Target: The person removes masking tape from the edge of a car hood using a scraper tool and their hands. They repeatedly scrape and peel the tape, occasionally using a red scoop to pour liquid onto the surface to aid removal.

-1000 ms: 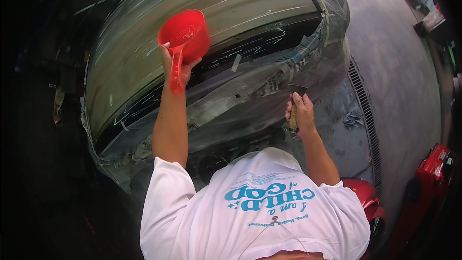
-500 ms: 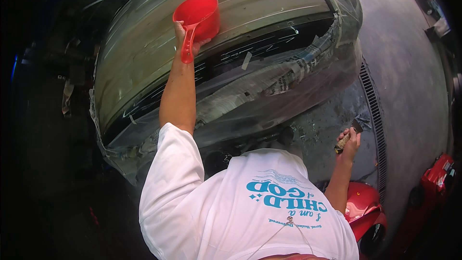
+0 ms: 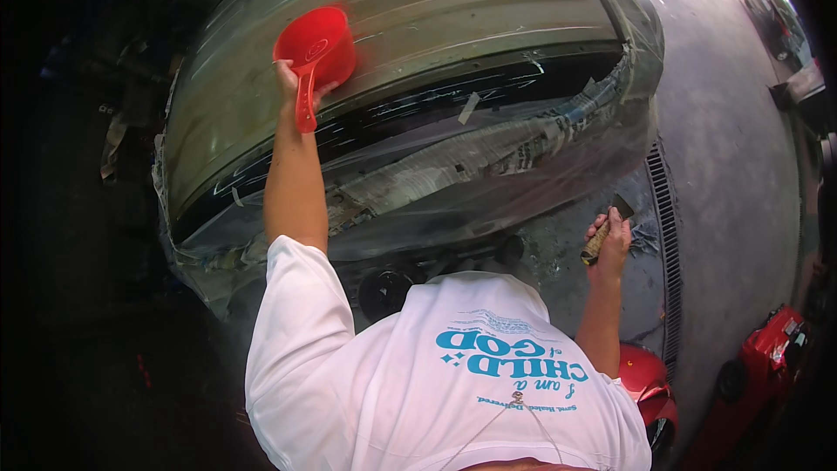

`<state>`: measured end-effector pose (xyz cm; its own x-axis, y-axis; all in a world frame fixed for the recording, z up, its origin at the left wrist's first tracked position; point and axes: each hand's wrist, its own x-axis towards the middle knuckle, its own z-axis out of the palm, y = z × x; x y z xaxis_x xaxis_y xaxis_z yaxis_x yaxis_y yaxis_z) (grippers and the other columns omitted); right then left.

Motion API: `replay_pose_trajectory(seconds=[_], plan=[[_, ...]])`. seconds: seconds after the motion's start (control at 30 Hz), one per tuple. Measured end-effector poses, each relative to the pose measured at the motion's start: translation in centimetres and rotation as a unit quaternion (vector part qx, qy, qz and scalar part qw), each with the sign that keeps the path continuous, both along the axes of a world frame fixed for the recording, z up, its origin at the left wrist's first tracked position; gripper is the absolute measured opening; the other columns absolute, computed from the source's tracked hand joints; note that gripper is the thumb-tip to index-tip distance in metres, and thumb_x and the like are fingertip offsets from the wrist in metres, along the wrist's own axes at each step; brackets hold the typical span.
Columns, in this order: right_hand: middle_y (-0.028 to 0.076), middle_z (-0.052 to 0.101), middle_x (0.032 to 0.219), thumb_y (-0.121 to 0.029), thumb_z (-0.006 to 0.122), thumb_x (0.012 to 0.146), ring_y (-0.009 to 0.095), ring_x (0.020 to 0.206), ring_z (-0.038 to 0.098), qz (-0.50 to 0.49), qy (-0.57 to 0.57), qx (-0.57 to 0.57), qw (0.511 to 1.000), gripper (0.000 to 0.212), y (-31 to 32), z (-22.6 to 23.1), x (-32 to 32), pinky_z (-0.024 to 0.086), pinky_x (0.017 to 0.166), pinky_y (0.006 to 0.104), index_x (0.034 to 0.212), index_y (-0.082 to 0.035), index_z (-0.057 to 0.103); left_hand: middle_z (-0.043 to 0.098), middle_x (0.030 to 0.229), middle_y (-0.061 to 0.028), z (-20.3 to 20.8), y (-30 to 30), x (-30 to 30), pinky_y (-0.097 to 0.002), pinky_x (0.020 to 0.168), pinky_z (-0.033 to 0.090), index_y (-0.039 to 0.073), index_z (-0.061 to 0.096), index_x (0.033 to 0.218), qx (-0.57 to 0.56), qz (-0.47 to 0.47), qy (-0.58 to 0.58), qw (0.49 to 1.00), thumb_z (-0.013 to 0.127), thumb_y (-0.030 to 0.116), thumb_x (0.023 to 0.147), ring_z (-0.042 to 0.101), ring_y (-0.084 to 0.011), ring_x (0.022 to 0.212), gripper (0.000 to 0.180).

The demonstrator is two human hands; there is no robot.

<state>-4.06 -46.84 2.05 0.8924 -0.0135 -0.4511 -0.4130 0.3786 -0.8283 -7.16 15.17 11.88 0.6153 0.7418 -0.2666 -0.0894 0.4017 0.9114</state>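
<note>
The left arm (image 3: 298, 179) stretches far forward, left hand (image 3: 288, 85) cupped; right hand (image 3: 617, 239) sits lower, fingers (image 3: 598, 228) curled.

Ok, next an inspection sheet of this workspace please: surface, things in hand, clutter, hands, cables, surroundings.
Surface: ribbed, dull olive vehicle panel, bordered by newspaper and clear plastic sheeting
Things in hand: red dipper; scraper with a worn handle
Clutter: crumpled dark bundle beside the floor grate
Hands: left hand holds the dipper over the panel; right hand grips the scraper, clear of the sheeting
Cables: nothing seen
Surroundings: red vehicle at lower right; left side too dark to judge
</note>
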Motion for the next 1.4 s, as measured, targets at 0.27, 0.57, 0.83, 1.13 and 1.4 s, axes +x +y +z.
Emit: replay_pose_trajectory(seconds=[0.27, 0.57, 0.83, 1.13, 1.4], plan=[[0.000, 0.062, 0.081, -0.023, 0.064, 0.109, 0.011, 0.062, 0.060, -0.002, 0.023, -0.026, 0.999, 0.016, -2.1, -1.8, -1.9, 0.052, 0.054, 0.0264, 0.102, -0.015, 0.053, 0.058, 0.143, -0.0298, -2.9, 9.7, -6.1, -0.0579, 0.095, 0.061, -0.004, 0.042, 0.150, 0.025, -0.031, 0.144, 0.989, 0.040, 0.039, 0.099, 0.069, -0.0460, 0.115, 0.066], [0.000, 0.060, 0.082, -0.022, 0.060, 0.111, 0.011, 0.063, 0.060, -0.005, 0.055, 0.001, 0.998, 0.010, -1.4, -2.6, -2.3, 0.052, 0.055, 0.0268, 0.108, -0.015, 0.054, 0.064, 0.139, -0.0283, 3.4, 5.1, -1.3, -0.0528, 0.118, 0.043, -0.003, 0.055, 0.148, 0.665, 0.259, 0.247, 0.655, 0.071, 0.039, 0.094, 0.059, -0.0448, 0.132, 0.071], [0.000, 0.061, 0.083, -0.023, 0.061, 0.111, 0.011, 0.063, 0.060, -0.011, 0.080, 0.006, 0.997, 0.010, -2.8, -5.2, -1.8, 0.051, 0.055, 0.0267, 0.110, -0.015, 0.055, 0.079, 0.113, -0.0169, -3.8, -9.8, 19.6, -0.0424, 0.094, 0.059, 0.007, 0.082, 0.118, 0.709, -0.148, 0.157, 0.672, 0.074, 0.026, 0.097, 0.077, -0.0322, 0.103, 0.030], [-0.003, 0.059, 0.085, -0.025, 0.062, 0.110, 0.010, 0.068, 0.060, -0.128, 0.132, -0.037, 0.982, 0.011, -11.4, -9.1, -3.5, 0.050, 0.058, 0.0244, 0.114, -0.017, 0.056, 0.077, 0.116, -0.0178, -11.4, -12.9, 28.7, -0.0469, 0.096, 0.059, 0.011, 0.084, 0.112, 0.720, -0.127, 0.290, 0.618, 0.074, 0.030, 0.098, 0.074, -0.0362, 0.109, 0.026], [0.000, 0.060, 0.089, -0.020, 0.063, 0.108, 0.011, 0.069, 0.060, -0.158, 0.138, -0.024, 0.978, 0.014, -12.2, -8.9, -2.5, 0.051, 0.060, 0.0258, 0.117, -0.015, 0.054, 0.069, 0.125, -0.0158, -11.6, -13.5, 29.5, -0.0510, 0.090, 0.061, 0.004, 0.069, 0.119, 0.861, -0.134, 0.294, 0.393, 0.054, 0.019, 0.105, 0.071, -0.0402, 0.113, 0.025]])
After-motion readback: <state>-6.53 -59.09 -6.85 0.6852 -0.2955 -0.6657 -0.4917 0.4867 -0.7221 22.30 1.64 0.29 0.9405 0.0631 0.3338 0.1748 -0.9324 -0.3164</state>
